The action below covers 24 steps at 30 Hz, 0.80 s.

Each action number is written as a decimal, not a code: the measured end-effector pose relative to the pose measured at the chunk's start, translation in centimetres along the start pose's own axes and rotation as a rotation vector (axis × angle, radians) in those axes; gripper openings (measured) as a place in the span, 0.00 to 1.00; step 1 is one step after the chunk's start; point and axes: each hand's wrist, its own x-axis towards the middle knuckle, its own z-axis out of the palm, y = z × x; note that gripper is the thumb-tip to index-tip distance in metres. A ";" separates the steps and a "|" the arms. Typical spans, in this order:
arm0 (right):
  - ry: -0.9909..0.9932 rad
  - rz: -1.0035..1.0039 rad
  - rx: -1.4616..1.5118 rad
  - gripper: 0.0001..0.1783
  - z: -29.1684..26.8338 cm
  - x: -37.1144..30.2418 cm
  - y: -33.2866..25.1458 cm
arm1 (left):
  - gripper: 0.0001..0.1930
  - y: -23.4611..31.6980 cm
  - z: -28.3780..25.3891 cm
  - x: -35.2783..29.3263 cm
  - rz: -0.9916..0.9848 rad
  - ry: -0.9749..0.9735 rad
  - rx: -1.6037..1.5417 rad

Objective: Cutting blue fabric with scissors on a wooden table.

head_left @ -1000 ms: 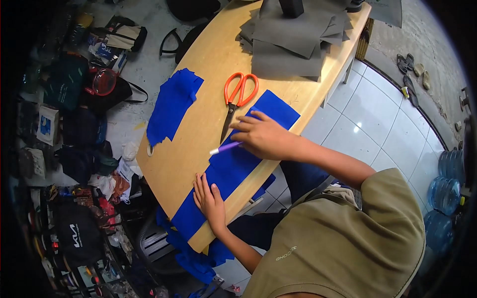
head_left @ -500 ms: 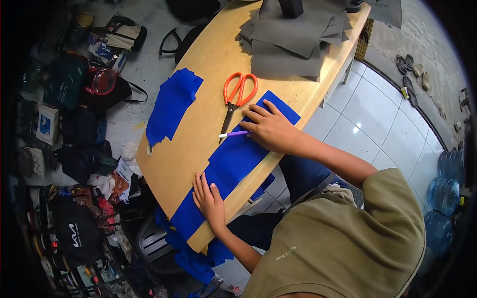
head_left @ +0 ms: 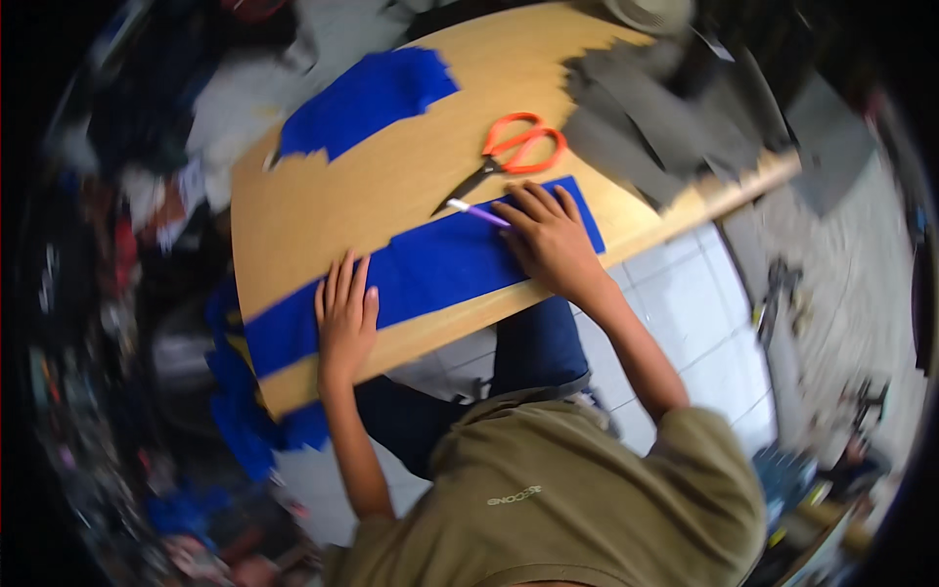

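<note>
A long strip of blue fabric (head_left: 440, 264) lies along the near edge of the wooden table (head_left: 313, 210). My left hand (head_left: 347, 318) rests flat on its left part, fingers stretched out and holding nothing. Toward the right end, my right hand (head_left: 555, 245) presses on the same fabric with bent fingers. A purple pen (head_left: 477, 211) with a white end sticks out from under those fingers, its other end hidden by the hand. Just beyond the pen lie orange-handled scissors (head_left: 492, 166), their dark blades pointing left and toward me.
Jagged-edged blue fabric pieces (head_left: 367, 103) lie at the table's far left. Dark grey sheets (head_left: 626, 117) are piled at the far right. More blue fabric (head_left: 235, 411) sits below the table's left end. Blurred clutter covers the floor at left; tiles (head_left: 675, 284) show at right.
The whole view has turned, so the table's near edge now runs more level across the picture, and the surroundings are blurred. Both hands stay on the blue strip; the pen remains at my right hand.
</note>
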 end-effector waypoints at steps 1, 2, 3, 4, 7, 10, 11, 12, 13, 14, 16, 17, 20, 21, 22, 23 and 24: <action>0.008 0.039 0.002 0.21 -0.2 -0.1 0.4 | 0.25 0.0 0.2 0.2 0.024 0.015 0.013; 0.012 0.028 -0.012 0.21 -0.3 0.0 0.6 | 0.25 0.1 0.3 0.3 0.030 0.032 -0.011; -0.009 0.034 -0.031 0.21 -0.5 -0.1 0.8 | 0.25 0.3 0.2 0.5 0.049 0.046 -0.031; -0.025 0.024 -0.031 0.21 -0.5 0.0 0.9 | 0.25 0.6 -0.2 0.4 0.039 0.049 -0.009; -0.074 0.014 -0.033 0.21 -0.6 0.4 0.8 | 0.26 0.7 -0.6 0.2 0.010 0.058 0.012; -0.089 -0.016 -0.009 0.21 -0.6 0.6 1.2 | 0.27 0.9 -1.0 0.3 0.105 0.015 0.035; -0.091 -0.027 -0.013 0.21 -0.6 0.6 1.5 | 0.27 0.9 -1.0 0.3 0.099 0.018 0.036; -0.091 -0.036 -0.018 0.21 -0.6 0.6 1.6 | 0.27 1.0 -0.9 0.4 0.133 0.019 0.047; -0.091 -0.037 -0.019 0.21 -0.8 0.7 1.8 | 0.27 1.2 -0.9 0.5 0.170 0.019 0.056; -0.106 -0.049 0.000 0.21 -1.1 0.9 2.0 | 0.28 1.4 -1.0 0.6 0.177 0.016 0.028; -0.123 -0.061 0.018 0.21 -1.4 1.1 2.2 | 0.27 1.9 -1.3 0.7 0.211 0.014 0.023; -0.131 -0.073 0.032 0.21 -1.5 1.2 2.3 | 0.27 2.0 -1.4 0.7 0.243 0.010 0.018; -0.141 -0.053 0.046 0.21 -1.9 1.1 2.0 | 0.28 2.0 -1.2 0.9 0.320 -0.039 0.024; -0.143 -0.023 0.050 0.21 -2.1 1.0 1.9 | 0.28 2.0 -1.1 0.9 0.322 -0.037 0.020; -0.143 -0.025 0.050 0.21 -2.1 1.1 1.6 | 0.27 1.9 -1.1 0.9 0.320 -0.023 -0.006; -0.132 -0.036 0.032 0.21 -2.2 1.1 1.3 | 0.27 1.7 -1.0 0.8 0.318 -0.010 -0.032; -0.121 -0.046 0.013 0.20 -2.3 1.1 1.0 | 0.27 1.6 -0.9 0.7 0.316 -0.009 -0.033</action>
